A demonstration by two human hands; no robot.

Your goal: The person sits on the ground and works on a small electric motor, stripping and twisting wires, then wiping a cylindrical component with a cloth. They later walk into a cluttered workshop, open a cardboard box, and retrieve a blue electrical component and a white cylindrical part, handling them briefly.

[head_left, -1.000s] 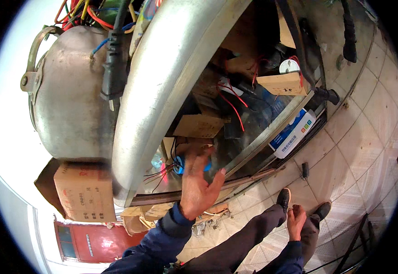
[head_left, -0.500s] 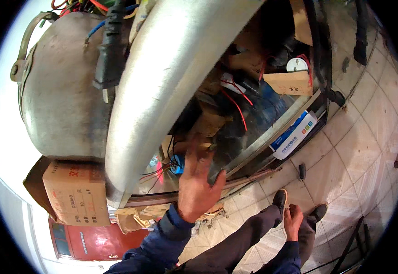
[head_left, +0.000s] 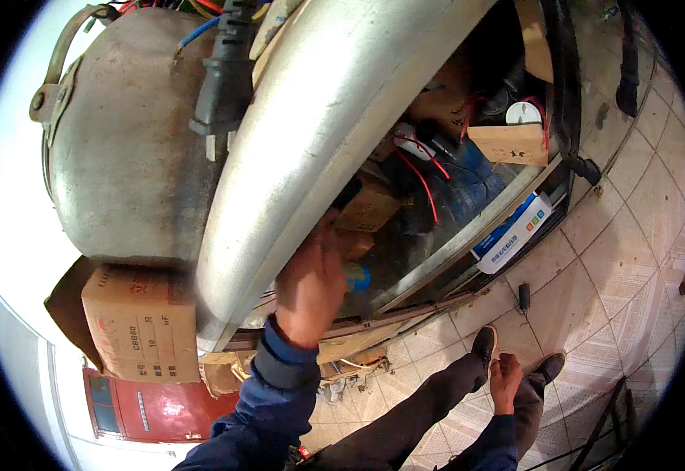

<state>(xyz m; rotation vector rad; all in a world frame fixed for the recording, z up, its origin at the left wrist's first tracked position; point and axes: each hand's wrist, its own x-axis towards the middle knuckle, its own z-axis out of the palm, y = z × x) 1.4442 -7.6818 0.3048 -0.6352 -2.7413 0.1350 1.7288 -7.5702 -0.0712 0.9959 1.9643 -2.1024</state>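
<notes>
Person's left hand is reaching up under the rim of a big dull-grey metal lid propped over a cluttered shelf; the fingers disappear behind that rim, so how far open the hand is, and whether it grips anything, cannot be told. Just beside it sits a small blue object, half hidden, among red wires and cardboard scraps. Right hand hangs low by the knee, loosely curled, holding nothing visible. Against half a second ago, the left hand has risen from the blue piece to the lid's edge.
</notes>
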